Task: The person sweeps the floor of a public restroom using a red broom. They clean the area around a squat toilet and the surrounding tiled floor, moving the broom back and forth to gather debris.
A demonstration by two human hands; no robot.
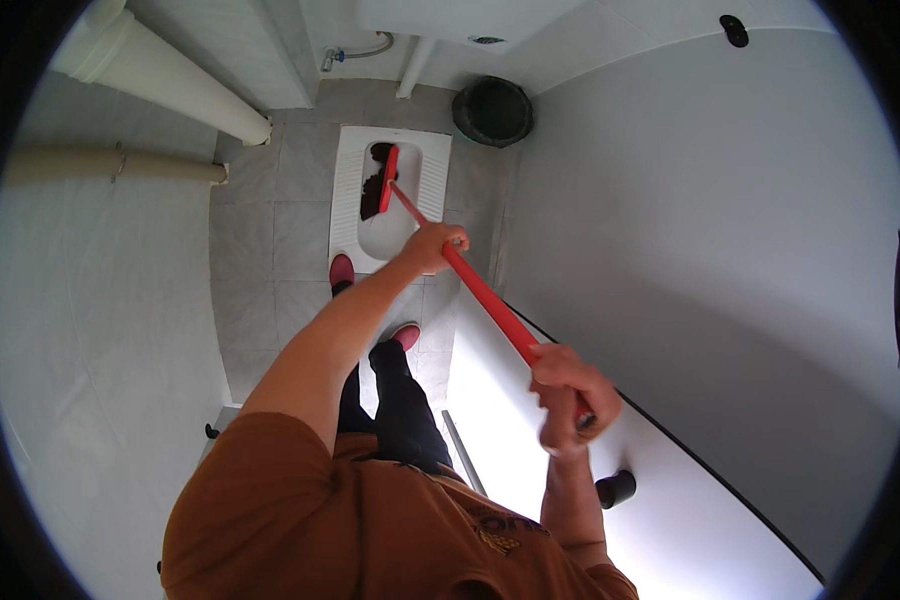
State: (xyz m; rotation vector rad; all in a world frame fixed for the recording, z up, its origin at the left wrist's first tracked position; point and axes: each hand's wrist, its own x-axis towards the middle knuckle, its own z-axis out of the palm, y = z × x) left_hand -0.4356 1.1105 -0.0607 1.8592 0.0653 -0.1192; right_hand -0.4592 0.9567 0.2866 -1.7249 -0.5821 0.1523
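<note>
A red broom [495, 305] slants across the middle of the view, held in both my hands. My left hand [433, 247] is closed round the lower part of its handle. Near the handle's top end, my right hand [573, 395] is wrapped round it, slightly blurred. The broom's red head with dark bristles [374, 188] lies over the basin of a white squat toilet [345, 225] set in the floor. Whether the bristles touch the basin's surface, I cannot tell.
A black-lined bin [493, 111] stands right of the toilet. Large pipes [185, 80] run down at the left. A small tap with a hose [332, 58] is on the far wall. A grey partition [690, 200] closes the right side. My red shoes [341, 269] are near the toilet's front.
</note>
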